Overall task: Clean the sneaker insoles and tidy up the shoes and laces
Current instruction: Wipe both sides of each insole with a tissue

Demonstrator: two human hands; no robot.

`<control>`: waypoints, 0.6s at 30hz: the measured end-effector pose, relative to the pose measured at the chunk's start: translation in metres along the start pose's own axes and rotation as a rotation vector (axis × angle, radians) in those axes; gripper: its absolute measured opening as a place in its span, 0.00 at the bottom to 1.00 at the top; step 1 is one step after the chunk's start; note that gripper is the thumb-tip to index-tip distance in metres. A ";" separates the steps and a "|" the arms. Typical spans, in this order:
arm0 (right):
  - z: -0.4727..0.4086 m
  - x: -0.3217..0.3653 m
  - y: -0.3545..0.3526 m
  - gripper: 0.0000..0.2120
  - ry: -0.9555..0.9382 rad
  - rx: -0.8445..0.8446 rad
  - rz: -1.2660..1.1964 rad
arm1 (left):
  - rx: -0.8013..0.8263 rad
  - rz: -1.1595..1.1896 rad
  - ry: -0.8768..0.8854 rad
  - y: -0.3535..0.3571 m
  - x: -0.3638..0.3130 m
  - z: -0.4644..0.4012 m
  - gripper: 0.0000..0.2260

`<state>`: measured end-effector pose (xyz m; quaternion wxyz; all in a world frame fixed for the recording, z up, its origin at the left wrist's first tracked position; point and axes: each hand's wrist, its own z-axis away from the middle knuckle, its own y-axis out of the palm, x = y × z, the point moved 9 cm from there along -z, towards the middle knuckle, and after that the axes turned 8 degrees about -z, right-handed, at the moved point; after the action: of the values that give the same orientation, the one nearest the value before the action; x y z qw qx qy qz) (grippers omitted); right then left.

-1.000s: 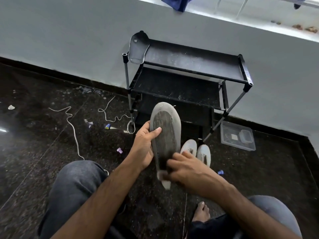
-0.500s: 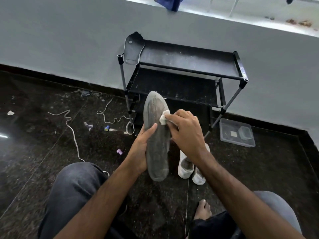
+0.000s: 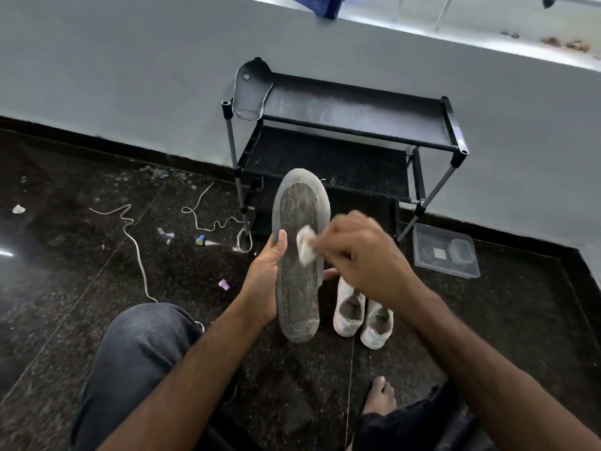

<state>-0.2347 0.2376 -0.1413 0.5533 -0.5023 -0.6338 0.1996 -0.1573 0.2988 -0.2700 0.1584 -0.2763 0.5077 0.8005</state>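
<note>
Grey insole (image 3: 299, 255), stitched round its edge, held upright above the dark speckled floor (image 3: 81, 271), in front of the black shoe rack (image 3: 357, 125). Gripped along its left edge by the left hand (image 3: 263, 288), thumb laid on the front face, fingers curled behind with tips showing past the right edge. Pressed at mid-height by a small white wad (image 3: 305, 244), cloth or tissue, cannot tell which. Wad pinched in the fingers of the right hand (image 3: 364, 258), blurred, knuckles up.

Just beside the insole's lower end, to the right: a pair of white sneakers (image 3: 362, 315) stood side by side on the floor, touching each other, openings up, no laces seen in them. Second insole (image 3: 248, 91) perched on the left end of the rack's top shelf, leaning against the grey wall (image 3: 130, 76), its near end overhanging the shelf edge.

To the left on the floor, well apart from the sneakers: two white laces, one (image 3: 136, 252) trailing long toward the knee, the other (image 3: 221, 222) looped near the rack's leg. Scattered between and around them: a blue-and-yellow cap-like bit (image 3: 200, 239), a purple bit (image 3: 223, 284), scraps of white. Right of the rack, against the skirting, a clear plastic box (image 3: 445, 252) with lid on. Dark trouser knee (image 3: 140, 353) at lower left; bare foot (image 3: 380, 395) at lower right.
</note>
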 end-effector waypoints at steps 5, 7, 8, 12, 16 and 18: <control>0.002 0.012 0.041 0.13 -0.015 -0.038 0.203 | -0.024 0.011 -0.004 -0.014 -0.001 0.000 0.25; 0.035 0.032 0.071 0.15 -0.099 0.127 0.129 | 0.000 0.039 0.006 -0.018 -0.005 -0.001 0.22; 0.053 0.041 0.081 0.15 -0.133 0.217 0.087 | -0.003 0.041 0.030 -0.018 -0.008 -0.001 0.20; 0.072 0.047 0.068 0.13 -0.154 0.350 -0.144 | -0.019 -0.005 0.068 -0.010 -0.009 -0.003 0.17; 0.029 0.009 0.027 0.08 0.193 0.108 -0.634 | -0.035 0.020 0.005 -0.011 -0.005 -0.005 0.25; 0.013 0.004 0.034 0.07 0.251 0.202 -0.651 | 0.000 -0.024 0.054 -0.007 -0.009 -0.005 0.21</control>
<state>-0.2318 0.2588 -0.1710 0.7082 -0.2377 -0.6647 0.0114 -0.1451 0.2979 -0.2716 0.1543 -0.3041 0.5083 0.7908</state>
